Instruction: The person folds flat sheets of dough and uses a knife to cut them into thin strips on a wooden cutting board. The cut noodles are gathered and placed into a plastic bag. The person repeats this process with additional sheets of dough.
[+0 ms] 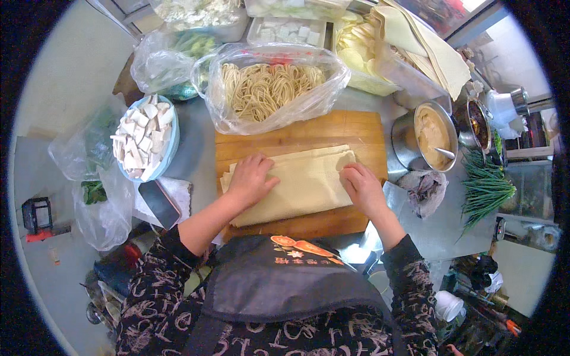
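A folded stack of pale yellow tofu sheets [307,180] lies slightly askew across a wooden cutting board [303,127]. My left hand [253,179] rests palm down on the stack's left part, thumb apart from the fingers. At the opposite end, my right hand [361,184] has its fingers curled on the right edge, pinching it near the upper corner. Several layers show along the far and left edges of the stack. My right fingertips are partly hidden by the hand itself.
Behind the board sits a plastic bag of noodles [271,91]. To the left are a blue bowl of white cut pieces [144,138] and a phone [159,204]. A steel pot of beige paste [403,135], a grey cloth [423,191] and long green stalks [487,191] lie right.
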Demonstrator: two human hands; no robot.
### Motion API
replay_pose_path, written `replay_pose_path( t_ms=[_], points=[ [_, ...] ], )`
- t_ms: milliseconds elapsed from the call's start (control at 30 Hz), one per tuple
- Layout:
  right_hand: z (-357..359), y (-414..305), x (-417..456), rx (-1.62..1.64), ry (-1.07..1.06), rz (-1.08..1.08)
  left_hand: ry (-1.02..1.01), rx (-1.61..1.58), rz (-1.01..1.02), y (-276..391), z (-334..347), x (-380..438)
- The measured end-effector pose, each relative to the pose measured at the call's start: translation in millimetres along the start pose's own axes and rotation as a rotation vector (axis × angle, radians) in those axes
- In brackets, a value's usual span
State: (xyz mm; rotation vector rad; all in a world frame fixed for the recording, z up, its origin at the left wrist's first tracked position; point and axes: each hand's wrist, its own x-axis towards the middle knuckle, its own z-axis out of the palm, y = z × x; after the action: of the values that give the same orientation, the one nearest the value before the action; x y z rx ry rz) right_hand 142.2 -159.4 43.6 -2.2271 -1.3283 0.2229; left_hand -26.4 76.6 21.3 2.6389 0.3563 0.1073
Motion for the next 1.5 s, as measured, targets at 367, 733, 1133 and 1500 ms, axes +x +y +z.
replay_pose_path(
  t_ms=[367, 733, 1133, 1500],
  points=[
    [7, 10, 24, 0.0, 0.016, -0.02, 0.123, 0.101, 0.328, 5, 7, -11],
    [6, 11, 37, -0.051, -0.1, -0.058, 0.12, -0.136, 0.06, 7, 5, -17],
    [-41, 25, -72, -0.019, 0.138, 0.401, -0.06, 0.017, 0.503, 30, 7, -35],
    [-21, -10, -152, 0.48, 0.323, 0.681, -0.072, 0.079, 0.318, 49, 10, -24]
  ],
)
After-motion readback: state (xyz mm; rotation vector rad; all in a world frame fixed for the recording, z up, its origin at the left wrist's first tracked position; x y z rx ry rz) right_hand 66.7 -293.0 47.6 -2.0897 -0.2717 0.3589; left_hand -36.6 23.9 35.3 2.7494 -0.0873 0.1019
